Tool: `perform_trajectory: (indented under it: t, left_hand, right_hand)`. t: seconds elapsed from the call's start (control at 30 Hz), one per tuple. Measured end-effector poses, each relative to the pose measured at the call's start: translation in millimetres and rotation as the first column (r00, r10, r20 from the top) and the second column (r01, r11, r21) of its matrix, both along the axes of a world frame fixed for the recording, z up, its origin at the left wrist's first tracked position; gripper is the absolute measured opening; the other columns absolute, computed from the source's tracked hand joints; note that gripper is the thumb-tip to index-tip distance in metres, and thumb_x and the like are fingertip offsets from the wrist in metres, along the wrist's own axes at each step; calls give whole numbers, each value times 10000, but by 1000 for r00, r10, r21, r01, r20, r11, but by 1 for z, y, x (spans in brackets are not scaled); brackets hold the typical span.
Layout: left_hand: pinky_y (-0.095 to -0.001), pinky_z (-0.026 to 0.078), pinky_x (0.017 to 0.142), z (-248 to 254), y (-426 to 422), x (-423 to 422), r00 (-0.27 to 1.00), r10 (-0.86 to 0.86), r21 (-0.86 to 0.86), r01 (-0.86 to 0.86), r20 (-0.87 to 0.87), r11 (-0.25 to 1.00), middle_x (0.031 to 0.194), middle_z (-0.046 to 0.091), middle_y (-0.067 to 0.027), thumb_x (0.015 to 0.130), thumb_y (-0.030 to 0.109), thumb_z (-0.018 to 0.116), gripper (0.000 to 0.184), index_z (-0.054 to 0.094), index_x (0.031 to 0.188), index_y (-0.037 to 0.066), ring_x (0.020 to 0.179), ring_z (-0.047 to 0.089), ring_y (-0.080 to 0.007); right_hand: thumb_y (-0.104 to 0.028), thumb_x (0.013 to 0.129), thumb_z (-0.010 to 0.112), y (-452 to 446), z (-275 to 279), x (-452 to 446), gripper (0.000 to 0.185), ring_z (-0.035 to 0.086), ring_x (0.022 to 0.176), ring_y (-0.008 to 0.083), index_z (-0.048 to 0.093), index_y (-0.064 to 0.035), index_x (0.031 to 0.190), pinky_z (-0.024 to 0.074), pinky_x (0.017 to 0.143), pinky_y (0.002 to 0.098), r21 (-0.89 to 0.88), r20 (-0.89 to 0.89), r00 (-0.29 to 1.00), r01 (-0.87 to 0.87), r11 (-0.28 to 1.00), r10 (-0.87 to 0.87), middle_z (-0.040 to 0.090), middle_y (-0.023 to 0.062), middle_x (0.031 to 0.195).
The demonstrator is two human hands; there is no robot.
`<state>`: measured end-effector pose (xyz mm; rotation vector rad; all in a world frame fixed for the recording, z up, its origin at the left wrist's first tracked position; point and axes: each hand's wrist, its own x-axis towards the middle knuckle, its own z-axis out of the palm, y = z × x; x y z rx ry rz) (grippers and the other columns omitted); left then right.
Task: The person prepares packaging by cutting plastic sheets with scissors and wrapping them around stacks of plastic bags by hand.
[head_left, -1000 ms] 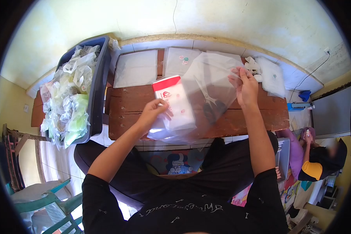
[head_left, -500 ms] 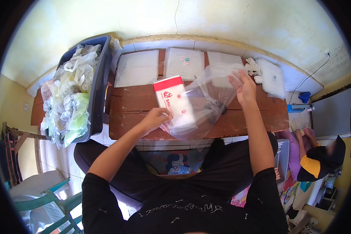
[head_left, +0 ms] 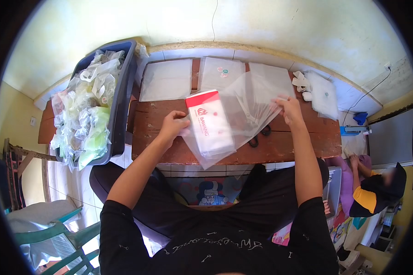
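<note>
A large clear plastic bag (head_left: 236,110) stretches between my hands, slanting over a white packet (head_left: 209,121) with a red band and the word BAWANG. My left hand (head_left: 173,126) is closed on the bag's edge at the packet's left side. My right hand (head_left: 290,111) pinches the gathered far side of the bag, slightly above the table. Under the bag's right side lies a pair of scissors (head_left: 253,141), its dark handles showing and its blades seen through the plastic.
Stacks of clear bags (head_left: 166,81) line the back of the brown wooden table (head_left: 160,149). A dark tub (head_left: 119,110) of filled plastic bags stands left. White rolled material (head_left: 301,81) lies at the back right. Another person (head_left: 369,190) sits at the far right.
My left hand has moved up and left to the packet's left edge. My right hand is slightly lower, and the bag now lies flatter across the packet.
</note>
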<state>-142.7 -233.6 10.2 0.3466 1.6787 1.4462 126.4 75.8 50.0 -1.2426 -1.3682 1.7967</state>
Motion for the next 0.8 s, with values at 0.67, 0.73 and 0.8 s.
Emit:
perform_trajectory:
  t: [0.67, 0.73, 0.8]
  left_hand:
    - [-325, 596, 603, 5, 9, 21, 936, 200, 152, -251, 288, 956, 924, 601, -140, 858, 6, 659, 706, 221, 1409, 61, 640, 656, -227]
    - [-295, 576, 557, 2, 5, 25, 997, 40, 114, -48, 73, 992, 981, 597, -150, 814, 23, 713, 795, 220, 1436, 63, 659, 663, -221]
    - [-328, 574, 648, 3, 3, 23, 999, -12, 28, 13, -47, 1000, 1042, 578, -177, 790, 19, 729, 830, 222, 1445, 67, 777, 663, -255]
  right_hand:
    - [-42, 954, 507, -16, 17, -3, 309, 699, 748, 235, 540, 91, 1231, 587, 667, 326, 446, -88, 981, 196, 874, -175, 682, 143, 971]
    - [-30, 935, 524, -18, 19, -1, 334, 699, 746, 232, 526, 89, 1247, 592, 661, 323, 428, -97, 980, 198, 882, -173, 683, 151, 953]
    - [-2, 883, 551, -16, 15, 7, 393, 702, 744, 229, 502, 96, 1260, 602, 633, 316, 307, 289, 957, -77, 949, -16, 682, 173, 928]
